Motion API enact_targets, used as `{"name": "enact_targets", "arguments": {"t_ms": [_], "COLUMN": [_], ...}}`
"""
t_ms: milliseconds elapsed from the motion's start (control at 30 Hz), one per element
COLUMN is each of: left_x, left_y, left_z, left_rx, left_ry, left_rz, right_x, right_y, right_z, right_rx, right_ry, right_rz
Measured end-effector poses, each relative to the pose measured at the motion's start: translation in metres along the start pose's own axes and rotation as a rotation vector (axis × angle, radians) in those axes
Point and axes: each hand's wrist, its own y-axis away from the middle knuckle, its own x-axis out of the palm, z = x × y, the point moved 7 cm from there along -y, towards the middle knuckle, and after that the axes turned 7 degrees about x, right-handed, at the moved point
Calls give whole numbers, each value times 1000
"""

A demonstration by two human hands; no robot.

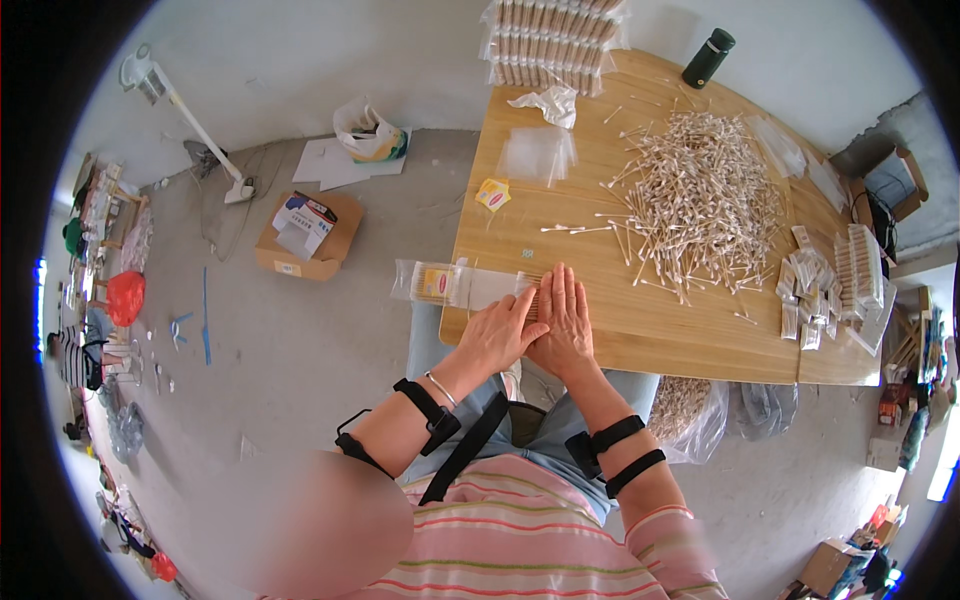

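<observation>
My two hands meet at the table's near left edge over a small row of cotton swabs [527, 281], mostly covered by them. Flat, with its fingers stretched forward, my right hand [562, 322] lies over the swabs' right side. The fingers of my left hand [495, 336] reach forward at the row's left side, its thumb against my right hand. Left of them, a clear plastic bag [483, 288] extends past the table edge, with a packed bundle of swabs bearing a yellow label [436, 282]. How firmly the fingers press is hidden.
A large heap of loose cotton swabs [700, 195] covers the wooden table [590, 245]. Empty clear bags [538, 155] and yellow labels [492, 194] lie beyond my hands. Packed bundles [555, 45] stack at the back; small packs [808, 285] sit right. A dark green bottle [708, 58] stands behind.
</observation>
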Motion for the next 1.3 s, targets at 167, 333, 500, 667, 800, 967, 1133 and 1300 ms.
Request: {"name": "enact_targets", "arguments": {"t_ms": [167, 333, 500, 667, 800, 967, 1133, 1300], "left_x": [1, 0, 7, 6, 2, -3, -1, 0], "left_y": [0, -8, -8, -12, -14, -16, -13, -4], "left_z": [3, 5, 14, 14, 11, 13, 18, 44], "left_rx": [-32, -104, -29, -47, -57, -105, -123, -123], "left_ry": [26, 74, 10, 13, -23, 26, 102, 906], "left_rz": [-5, 60, 56, 72, 54, 29, -10, -608], "right_x": [2, 3, -2, -4, -4, -2, -4, -7], "right_y": [0, 1, 1, 1, 2, 7, 10, 10], "right_z": [0, -2, 1, 1, 0, 0, 1, 5], "right_rx": [5, -13, -13, -19, -27, -22, -21, -22], "right_ry": [-30, 16, -10, -39, -15, -4, -20, -44], "right_rz": [43, -2, 22, 30, 18, 96, 103, 82]}}
